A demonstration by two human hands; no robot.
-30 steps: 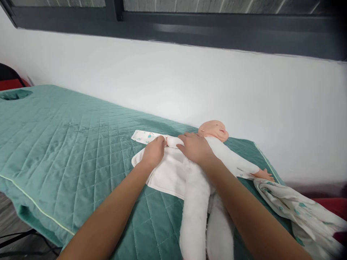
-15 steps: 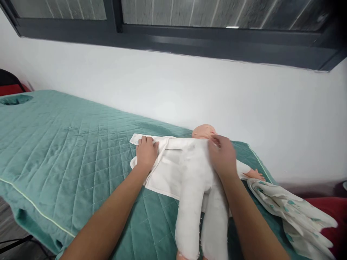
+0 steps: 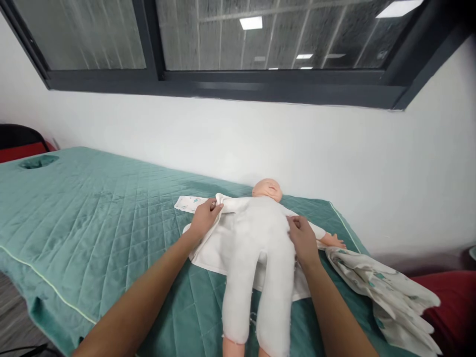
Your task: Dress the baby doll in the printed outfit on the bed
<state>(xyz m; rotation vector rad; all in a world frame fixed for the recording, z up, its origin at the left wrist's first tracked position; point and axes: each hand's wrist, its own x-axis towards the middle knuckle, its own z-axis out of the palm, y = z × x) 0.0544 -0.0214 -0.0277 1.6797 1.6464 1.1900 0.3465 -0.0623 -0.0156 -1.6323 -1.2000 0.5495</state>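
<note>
A baby doll (image 3: pixel 256 233) lies on its back, its white cloth body and legs towards me and its head by the wall. Beneath it a white baby shirt (image 3: pixel 210 248) is spread open, with a sleeve on the doll's outstretched arm at the right. My left hand (image 3: pixel 204 217) pinches the edge of the shirt's left front, near the patterned sleeve end. At the doll's right side, my right hand (image 3: pixel 303 240) has its fingers drawn together against the body; what lies between them is hidden.
A green quilted cover (image 3: pixel 122 208) lies over the bed, with an oval hole (image 3: pixel 39 161) at its far left. A crumpled patterned cloth (image 3: pixel 386 285) lies at the right, partly over something red (image 3: pixel 453 297). A white wall (image 3: pixel 223 134) and dark-framed window (image 3: pixel 238 87) stand behind.
My left hand has gone from resting on the shirt to pinching its edge. My right hand has come down from near the doll's chin to its side. The view has tilted up.
</note>
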